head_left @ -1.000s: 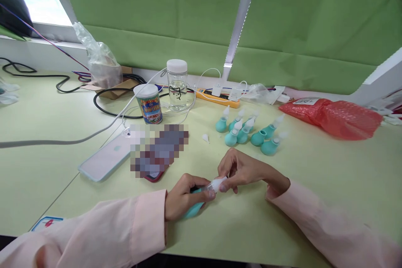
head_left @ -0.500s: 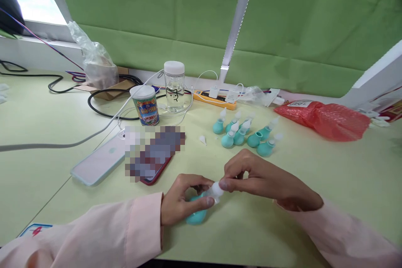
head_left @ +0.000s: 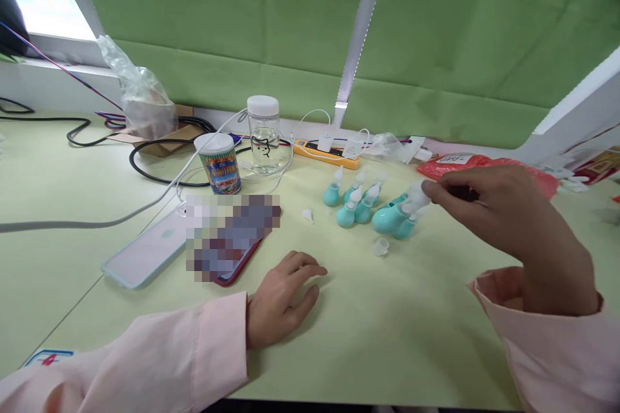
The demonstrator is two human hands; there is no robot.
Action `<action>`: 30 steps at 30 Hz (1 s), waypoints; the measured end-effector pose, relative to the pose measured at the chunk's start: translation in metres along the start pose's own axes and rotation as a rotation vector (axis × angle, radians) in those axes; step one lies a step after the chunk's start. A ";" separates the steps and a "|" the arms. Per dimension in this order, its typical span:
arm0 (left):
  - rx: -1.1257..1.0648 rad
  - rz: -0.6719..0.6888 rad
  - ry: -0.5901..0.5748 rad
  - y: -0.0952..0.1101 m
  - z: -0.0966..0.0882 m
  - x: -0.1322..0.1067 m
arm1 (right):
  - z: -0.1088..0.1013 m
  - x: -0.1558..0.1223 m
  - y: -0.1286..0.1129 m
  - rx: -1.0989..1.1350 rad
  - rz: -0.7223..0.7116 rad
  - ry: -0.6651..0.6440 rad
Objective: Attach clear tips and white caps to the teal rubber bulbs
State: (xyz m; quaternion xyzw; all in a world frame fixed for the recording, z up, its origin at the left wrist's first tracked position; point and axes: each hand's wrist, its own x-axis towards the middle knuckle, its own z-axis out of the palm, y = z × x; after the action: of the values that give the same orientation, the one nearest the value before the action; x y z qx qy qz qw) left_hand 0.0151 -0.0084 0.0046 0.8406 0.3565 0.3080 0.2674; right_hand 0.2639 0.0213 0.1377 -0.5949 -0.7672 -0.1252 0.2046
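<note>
- The head camera looks forward and down across the pale green table (head_left: 411, 329) from the person's seat.
- It sits close above both hands, facing the green backdrop (head_left: 436, 32).

A printed can (head_left: 217, 163) with a white lid and a clear glass jar (head_left: 264, 133) stand near the far edge of the desk (head_left: 72, 219). Black and white cables (head_left: 159, 171) loop beside them. Two phones (head_left: 145, 250) lie toward the left. An orange power strip (head_left: 322, 149) and a red plastic bag (head_left: 484, 164) sit along the far edge.
</note>
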 end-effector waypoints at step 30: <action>0.699 -0.100 0.082 -0.031 0.045 0.069 | 0.031 0.016 0.031 -0.103 -0.004 -0.536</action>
State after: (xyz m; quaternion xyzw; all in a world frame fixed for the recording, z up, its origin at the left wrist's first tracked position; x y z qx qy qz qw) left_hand 0.0720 0.0524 -0.0234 0.8496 0.4916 0.1875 -0.0362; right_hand 0.2856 0.0566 0.1158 -0.6151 -0.7876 -0.0024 -0.0363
